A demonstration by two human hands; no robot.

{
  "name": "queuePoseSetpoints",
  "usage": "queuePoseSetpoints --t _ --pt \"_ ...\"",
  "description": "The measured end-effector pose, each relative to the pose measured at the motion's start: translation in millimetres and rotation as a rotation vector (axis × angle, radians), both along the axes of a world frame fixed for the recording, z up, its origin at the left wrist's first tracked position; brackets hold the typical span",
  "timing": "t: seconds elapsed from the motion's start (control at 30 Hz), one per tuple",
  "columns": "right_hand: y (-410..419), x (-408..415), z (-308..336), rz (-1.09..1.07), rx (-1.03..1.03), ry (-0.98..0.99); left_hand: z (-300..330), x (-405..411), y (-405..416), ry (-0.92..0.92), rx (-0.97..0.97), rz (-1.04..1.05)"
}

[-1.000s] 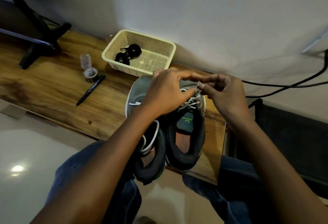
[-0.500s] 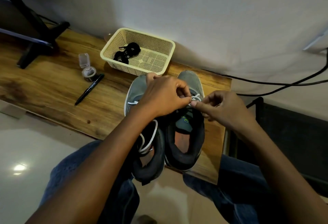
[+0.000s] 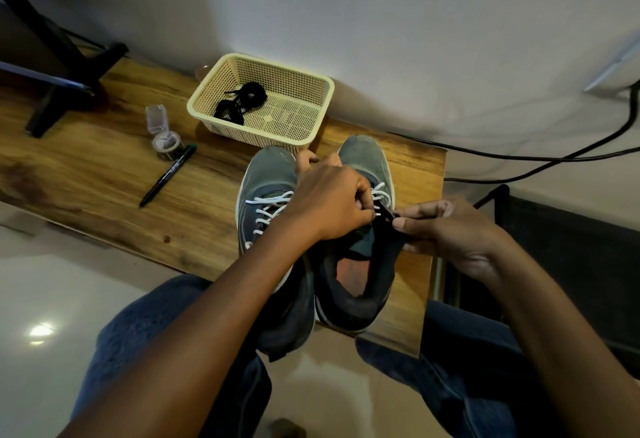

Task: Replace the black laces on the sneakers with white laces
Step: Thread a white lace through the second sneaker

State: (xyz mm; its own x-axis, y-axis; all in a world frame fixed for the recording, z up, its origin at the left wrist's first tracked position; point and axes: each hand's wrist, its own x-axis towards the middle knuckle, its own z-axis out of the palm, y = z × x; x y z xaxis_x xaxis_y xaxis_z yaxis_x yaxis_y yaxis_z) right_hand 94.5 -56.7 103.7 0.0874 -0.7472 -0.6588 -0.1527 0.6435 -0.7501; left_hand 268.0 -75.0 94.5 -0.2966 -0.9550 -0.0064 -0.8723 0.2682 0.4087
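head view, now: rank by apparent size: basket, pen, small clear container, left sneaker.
1. left sneaker, though nearer the camera and partly hidden by the arm
2. basket
3. pen
4. small clear container

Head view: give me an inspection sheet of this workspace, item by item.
Surface: wooden desk against a pale wall.
Job's things: left sneaker laced in white; right sneaker with white lace part threaded; black laces in the cream basket.
Clutter: black pen; small clear lidded container.
Grippers: left hand pinches the lace over the right sneaker; right hand grips that sneaker's dark eyelet edge.
Cables: black cables run along the wall right of the desk.
Surroundings: black stand at far left; glossy floor; person's jeans below.
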Motion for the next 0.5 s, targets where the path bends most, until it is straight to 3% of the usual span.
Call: queuePoseSetpoints --t 0.5 --pt "-1.1 -2.3 -4.5 -0.001 0.013 -0.031 -3.5 -2.5 -3.1 -0.017 0.014 -0.075"
